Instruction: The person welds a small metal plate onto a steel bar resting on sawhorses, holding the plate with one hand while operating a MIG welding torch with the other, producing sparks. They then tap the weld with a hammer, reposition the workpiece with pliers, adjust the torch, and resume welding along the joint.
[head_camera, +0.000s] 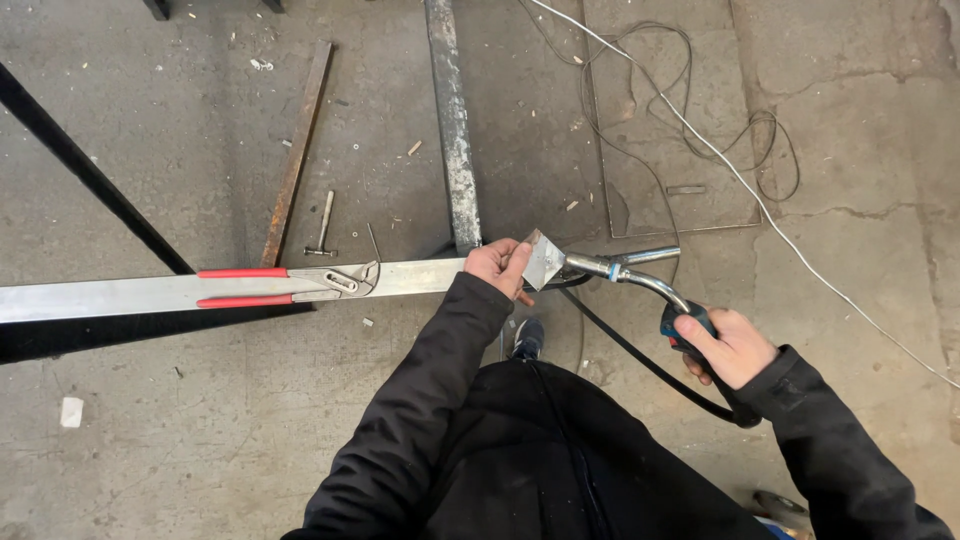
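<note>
My left hand holds a small flat metal plate against the end of a long bright steel bar that runs off to the left. My right hand grips the dark handle of a welding torch; its curved metal neck reaches left and its nozzle tip sits right at the plate. Locking pliers with red handles are clamped on the bar to the left of my left hand. A black hose trails from the torch handle past my body.
On the concrete floor lie a rusty flat bar, a grey steel bar running away from me, a small hammer, thin cables in loops, and a square floor plate. A black bar crosses at left.
</note>
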